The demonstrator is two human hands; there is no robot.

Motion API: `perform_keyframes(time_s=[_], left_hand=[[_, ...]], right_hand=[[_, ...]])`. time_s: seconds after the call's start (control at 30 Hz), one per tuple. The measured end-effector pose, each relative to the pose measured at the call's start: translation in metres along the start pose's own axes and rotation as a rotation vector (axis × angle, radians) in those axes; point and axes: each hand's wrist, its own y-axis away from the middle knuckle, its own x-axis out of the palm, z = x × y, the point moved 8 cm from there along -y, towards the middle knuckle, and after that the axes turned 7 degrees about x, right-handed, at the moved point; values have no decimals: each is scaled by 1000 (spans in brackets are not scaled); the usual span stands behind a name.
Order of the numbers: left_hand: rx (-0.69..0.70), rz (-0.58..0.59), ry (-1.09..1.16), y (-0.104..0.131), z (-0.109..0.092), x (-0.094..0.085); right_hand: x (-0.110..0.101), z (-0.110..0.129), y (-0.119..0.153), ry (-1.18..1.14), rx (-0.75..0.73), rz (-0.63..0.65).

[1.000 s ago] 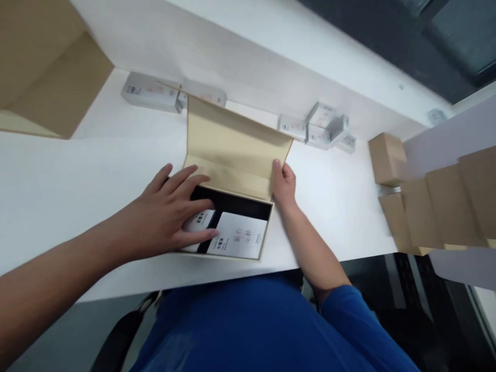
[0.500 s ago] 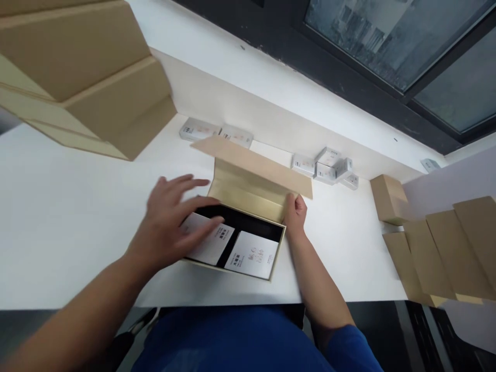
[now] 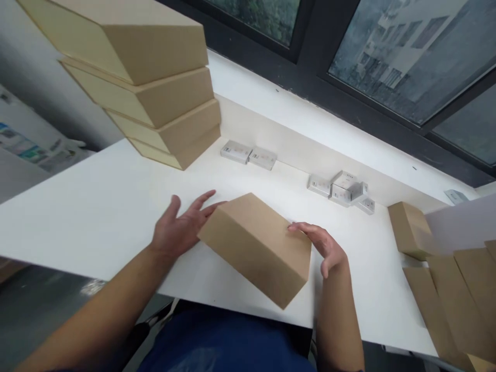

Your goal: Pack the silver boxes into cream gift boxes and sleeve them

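Note:
A closed kraft-brown box is in front of me, turned at an angle near the table's front edge. Whether its whole underside rests on the table cannot be made out. My left hand is at its left end, palm turned up and thumb spread, its fingertips reaching behind the box's corner. At the right end, my right hand lays extended fingers on the upper face, with the thumb held away. Neither hand is wrapped around the box. Its contents are hidden.
A tall stack of brown boxes rises at the back left. Small silvery-white cartons lie along the wall, with another group of cartons farther right. More brown boxes are at the right. A dark-framed window runs behind.
The box stood open, showing two white cartons inside; now its lid is shut and it is turned. My left hand left the opening for the left end. The view has swung left.

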Motion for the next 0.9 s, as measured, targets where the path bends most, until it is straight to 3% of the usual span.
perform_keyframes(time_s=[0.1,0.17,0.23,0.3,0.37,0.47,0.53,0.57,0.67,0.73,0.83,0.9], left_hand=[[130,400,-391,8,12,8],[163,462,-560,14,19,3],[197,427,-708,18,16,1],[249,418,-913,21,5,12],[333,511,-1189,22,-9,44],[495,857,-1614,19,-12,117],[446,1154,-1762,16,6,159],[334,1274,-1834,13,19,171],[182,1301,-1979,1,37,193],[216,1271,-1969,-2,37,199],[260,1240,-1939,0,22,196],[246,1227,-1944,3,2,192]], right_hand=[[-6,-7,12,-36,111,10],[-18,-17,18,-95,197,-130],[-32,-31,22,-172,257,-300],[-42,-47,23,-257,317,-439],[-50,-65,23,-333,389,-538],[-58,-83,24,-420,461,-631],[-61,-87,27,-472,466,-682],[-62,-88,29,-494,463,-711],[-64,-92,36,-504,482,-810],[-65,-95,41,-452,506,-867],[-68,-99,43,-400,511,-910],[-71,-103,43,-428,509,-918]])
